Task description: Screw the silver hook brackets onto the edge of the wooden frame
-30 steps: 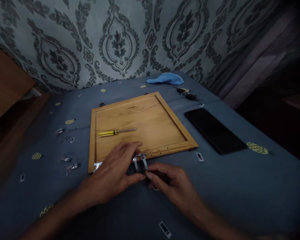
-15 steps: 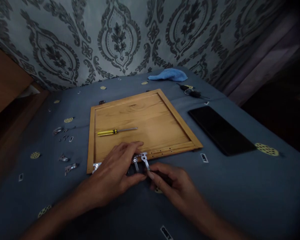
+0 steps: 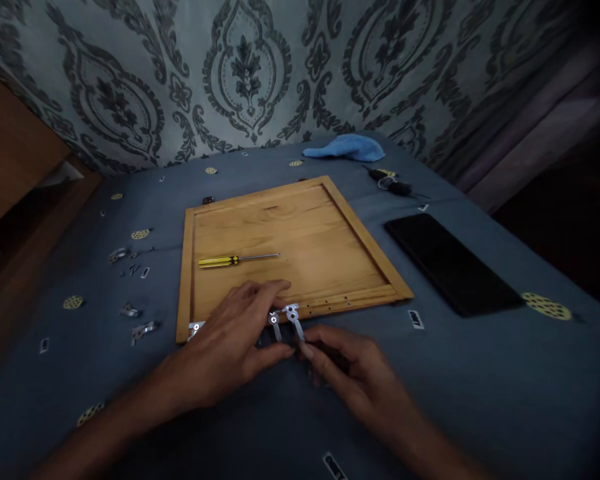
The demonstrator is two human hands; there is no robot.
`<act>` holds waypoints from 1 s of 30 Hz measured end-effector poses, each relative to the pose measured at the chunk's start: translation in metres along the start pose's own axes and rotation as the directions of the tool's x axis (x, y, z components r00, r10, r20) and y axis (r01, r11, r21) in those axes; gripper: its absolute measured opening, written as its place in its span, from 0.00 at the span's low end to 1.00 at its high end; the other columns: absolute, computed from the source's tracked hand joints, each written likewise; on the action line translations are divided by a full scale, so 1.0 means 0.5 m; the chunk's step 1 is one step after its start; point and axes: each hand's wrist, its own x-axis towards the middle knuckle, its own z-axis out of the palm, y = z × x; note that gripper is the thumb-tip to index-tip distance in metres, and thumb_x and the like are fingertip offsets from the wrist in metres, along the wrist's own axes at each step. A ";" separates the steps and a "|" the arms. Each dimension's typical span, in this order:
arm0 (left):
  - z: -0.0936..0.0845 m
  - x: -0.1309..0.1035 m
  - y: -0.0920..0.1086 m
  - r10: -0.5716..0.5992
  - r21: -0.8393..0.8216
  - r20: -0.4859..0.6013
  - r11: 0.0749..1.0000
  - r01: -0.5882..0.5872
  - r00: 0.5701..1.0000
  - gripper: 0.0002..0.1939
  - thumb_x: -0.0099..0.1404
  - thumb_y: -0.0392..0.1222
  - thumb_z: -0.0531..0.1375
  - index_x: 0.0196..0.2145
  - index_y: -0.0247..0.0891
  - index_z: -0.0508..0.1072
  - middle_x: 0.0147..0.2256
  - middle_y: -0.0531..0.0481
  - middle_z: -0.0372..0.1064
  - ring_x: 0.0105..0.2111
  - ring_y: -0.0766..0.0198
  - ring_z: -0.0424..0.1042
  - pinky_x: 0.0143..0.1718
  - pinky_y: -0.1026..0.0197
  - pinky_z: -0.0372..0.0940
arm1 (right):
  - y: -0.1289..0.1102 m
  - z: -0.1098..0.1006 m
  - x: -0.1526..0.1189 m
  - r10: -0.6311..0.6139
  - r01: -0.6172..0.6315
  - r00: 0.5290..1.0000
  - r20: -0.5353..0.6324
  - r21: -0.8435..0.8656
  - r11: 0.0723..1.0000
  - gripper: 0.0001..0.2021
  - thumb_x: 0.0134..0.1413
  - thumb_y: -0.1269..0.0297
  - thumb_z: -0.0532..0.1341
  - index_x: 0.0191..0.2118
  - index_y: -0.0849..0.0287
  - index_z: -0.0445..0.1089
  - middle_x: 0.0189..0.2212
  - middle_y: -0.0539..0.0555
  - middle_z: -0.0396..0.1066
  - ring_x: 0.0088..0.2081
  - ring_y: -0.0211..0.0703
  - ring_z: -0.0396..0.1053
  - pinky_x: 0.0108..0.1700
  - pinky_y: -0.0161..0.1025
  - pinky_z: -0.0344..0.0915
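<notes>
A wooden framed panel (image 3: 300, 230) lies on the blue patterned cloth. My left hand (image 3: 230, 327) rests over its near edge, fingers stretched out flat and thumb apart, near a silver bracket with a screw (image 3: 273, 320). My right hand (image 3: 355, 367) pinches the lower end of another curved silver metal bracket (image 3: 294, 317), whose holed top sits against the panel's edge. Part of a screwed-on bracket (image 3: 196, 327) shows left of my left hand, at the panel's near left corner. A yellow-handled screwdriver (image 3: 220, 262) lies on the panel, touched by neither hand.
Loose metal brackets (image 3: 144, 331) and small screws (image 3: 134, 269) lie left of the panel. To its right are a black tablet-like slab (image 3: 450, 263) and dark keys (image 3: 393, 184). A blue cloth (image 3: 347, 147) lies by the patterned wall. Wooden furniture (image 3: 20, 140) stands at far left.
The view has shifted slightly, so most things appear a little to the right. Both hands keep nearly the same positions, and the right still pinches the bracket.
</notes>
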 end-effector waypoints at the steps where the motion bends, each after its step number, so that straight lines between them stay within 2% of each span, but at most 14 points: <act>1: 0.000 -0.001 0.000 -0.002 -0.003 0.003 1.000 0.002 1.000 0.35 0.66 0.39 0.67 0.65 0.45 0.56 0.57 0.43 0.68 0.61 0.51 0.65 0.63 0.43 0.63 | 0.000 0.000 0.000 0.006 -0.006 1.000 0.001 -0.006 1.000 0.13 0.65 0.57 0.58 0.33 0.56 0.74 0.22 0.49 0.71 0.24 0.40 0.69 0.26 0.35 0.63; 10: 0.003 0.000 -0.006 0.000 -0.023 -0.010 1.000 0.000 1.000 0.37 0.64 0.40 0.68 0.65 0.46 0.57 0.58 0.42 0.69 0.62 0.49 0.65 0.63 0.41 0.63 | -0.003 0.003 0.001 0.018 -0.018 1.000 -0.011 -0.007 1.000 0.14 0.64 0.56 0.58 0.30 0.56 0.72 0.21 0.49 0.70 0.23 0.40 0.69 0.26 0.35 0.63; 23: 0.001 -0.002 -0.005 -0.016 -0.068 -0.033 0.998 0.014 0.999 0.33 0.66 0.41 0.67 0.64 0.48 0.59 0.58 0.44 0.70 0.61 0.50 0.68 0.62 0.42 0.64 | -0.003 0.001 0.003 0.016 -0.016 1.000 0.004 0.011 1.000 0.15 0.65 0.54 0.58 0.31 0.57 0.74 0.22 0.49 0.70 0.24 0.40 0.69 0.27 0.35 0.64; 30: 0.004 -0.002 -0.009 0.014 -0.063 -0.049 0.998 -0.017 0.999 0.31 0.66 0.41 0.66 0.63 0.48 0.60 0.59 0.44 0.69 0.61 0.51 0.68 0.62 0.43 0.65 | -0.002 0.001 0.003 0.013 -0.013 1.000 0.009 0.014 1.000 0.15 0.65 0.53 0.58 0.32 0.57 0.74 0.22 0.49 0.70 0.24 0.40 0.69 0.27 0.36 0.64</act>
